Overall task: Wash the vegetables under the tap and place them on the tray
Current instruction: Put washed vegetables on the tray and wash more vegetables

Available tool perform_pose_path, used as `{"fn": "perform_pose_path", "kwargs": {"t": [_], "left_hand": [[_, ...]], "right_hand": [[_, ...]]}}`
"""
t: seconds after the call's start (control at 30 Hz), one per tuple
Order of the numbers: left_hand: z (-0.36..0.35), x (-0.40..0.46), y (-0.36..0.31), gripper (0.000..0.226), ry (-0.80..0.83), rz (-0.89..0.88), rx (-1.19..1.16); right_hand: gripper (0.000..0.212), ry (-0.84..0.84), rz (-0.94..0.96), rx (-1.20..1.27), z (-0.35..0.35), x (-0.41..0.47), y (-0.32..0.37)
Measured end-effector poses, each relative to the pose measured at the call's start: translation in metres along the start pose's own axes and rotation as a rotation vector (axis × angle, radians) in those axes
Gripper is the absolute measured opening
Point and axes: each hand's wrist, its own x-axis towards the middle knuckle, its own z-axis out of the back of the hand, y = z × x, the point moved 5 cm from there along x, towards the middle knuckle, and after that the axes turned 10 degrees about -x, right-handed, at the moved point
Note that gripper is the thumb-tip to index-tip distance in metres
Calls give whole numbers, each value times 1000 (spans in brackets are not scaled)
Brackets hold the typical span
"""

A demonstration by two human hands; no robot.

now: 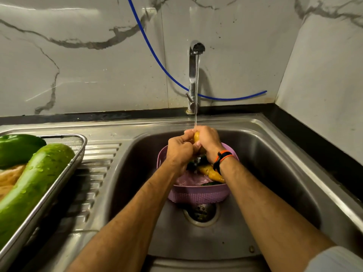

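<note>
Water runs from the chrome tap straight onto a yellow vegetable. Both hands wrap around that vegetable over the sink: my left hand grips its near side and my right hand covers its top, so most of it is hidden. Below them a purple basket stands in the sink bowl with more yellow vegetables and dark green ones inside. At the left, a metal mesh tray holds a wet green cucumber and a green pepper.
The steel sink has its drain just in front of the basket. A ribbed drainboard lies between bowl and tray. A blue hose hangs across the marble wall behind the tap. A black counter edge runs along the right.
</note>
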Motion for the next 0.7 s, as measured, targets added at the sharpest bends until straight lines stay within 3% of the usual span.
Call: {"fn": "perform_pose_path", "kwargs": {"t": [0.13, 0.27, 0.5, 0.57, 0.7], "left_hand": [[3, -1, -14, 39, -117, -173, 224], [-1, -10, -26, 38, -119, -375, 489], [-1, -4, -12, 46, -67, -193, 425], [1, -4, -15, 44, -107, -231, 406], [3, -7, -19, 46, -131, -275, 261]], "right_hand": [[36, 121, 49, 150, -6, 2, -2], [22, 134, 161, 79, 0, -1, -2], [18, 82, -84, 571, 5, -3, -7], [13, 43, -3, 446, 3, -1, -5], [24, -100, 246, 66, 0, -6, 4]]}}
